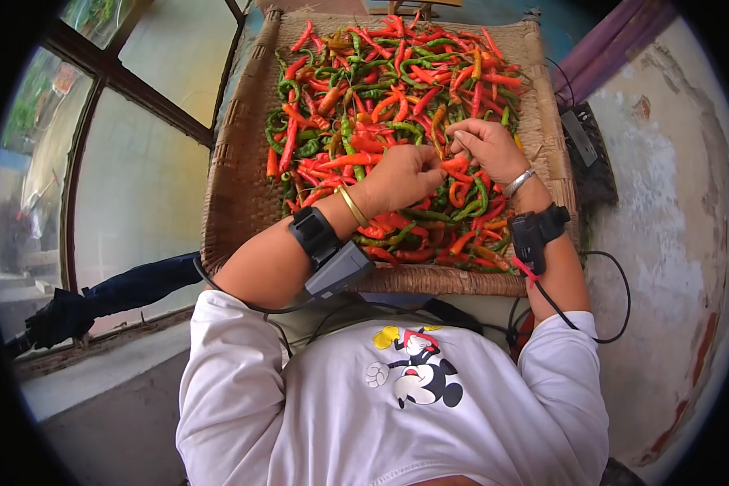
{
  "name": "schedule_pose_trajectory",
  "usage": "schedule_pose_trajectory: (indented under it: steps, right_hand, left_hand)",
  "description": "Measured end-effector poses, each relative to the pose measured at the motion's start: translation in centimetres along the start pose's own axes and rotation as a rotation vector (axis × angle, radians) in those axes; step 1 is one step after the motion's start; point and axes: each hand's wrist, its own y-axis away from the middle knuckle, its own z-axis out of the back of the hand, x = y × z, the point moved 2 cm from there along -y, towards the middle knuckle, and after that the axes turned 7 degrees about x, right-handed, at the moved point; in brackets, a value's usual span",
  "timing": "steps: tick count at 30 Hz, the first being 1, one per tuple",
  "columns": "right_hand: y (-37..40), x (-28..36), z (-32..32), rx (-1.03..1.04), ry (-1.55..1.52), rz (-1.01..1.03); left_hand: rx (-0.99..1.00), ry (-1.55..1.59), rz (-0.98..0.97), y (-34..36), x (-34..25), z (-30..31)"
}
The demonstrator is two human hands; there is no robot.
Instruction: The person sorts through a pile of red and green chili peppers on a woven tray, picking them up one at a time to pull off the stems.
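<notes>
White shirt below; left hand, right hand, fingertips together beside red pepper, long axis roughly side-to-side.

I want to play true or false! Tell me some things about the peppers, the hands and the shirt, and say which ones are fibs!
1. The peppers lie on a big woven tray. True.
2. Every pepper is green. False: many are red, some are green and a few look orange.
3. The left hand has a gold-coloured bangle at its wrist. True.
4. The right hand has a bare wrist. False: a silver-coloured bracelet goes around it.
5. The white shirt has a cartoon mouse on it. True.
</notes>
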Motion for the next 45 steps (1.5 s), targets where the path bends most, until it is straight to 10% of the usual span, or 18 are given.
schedule_pose_trajectory:
  steps: [8, 21, 23, 29, 35, 41, 45]
  right_hand:
    - [0.3, 0.8, -3.0, 0.200, -0.095, -0.040]
    - [0.4, 1.7, -1.9, -0.335, 0.470, 0.422]
    - [0.0, 0.3, -1.5, -0.164, -0.121, 0.038]
    - [-0.1, -0.9, 0.0, -0.059, -0.699, 0.022]
    - [-0.8, -1.8, 3.4, -0.106, -0.564, -0.064]
    - [-2.0, 1.1, 4.4, -0.304, -1.019, 0.290]
    - [-1.8, -1.9, 3.8, -0.128, -0.688, 0.058]
  left_hand:
    - [-0.243, 0.616, -0.018, -0.4, 0.2, 1.1]
    - [-0.196, -0.166, 0.000, -0.2, 0.3, 1.7]
    - [-0.200, -0.150, -0.024, -0.3, 0.5, 1.6]
    - [-0.237, 0.461, -0.031, -0.5, 0.4, 2.4]
    - [-0.359, 0.516, -0.038, -0.7, 1.4, 3.9]
    - [-0.228, 0.395, 0.041, -0.6, 0.8, 2.0]
    - [-0.171, -0.005, -0.085, -0.8, 1.5, 1.4]
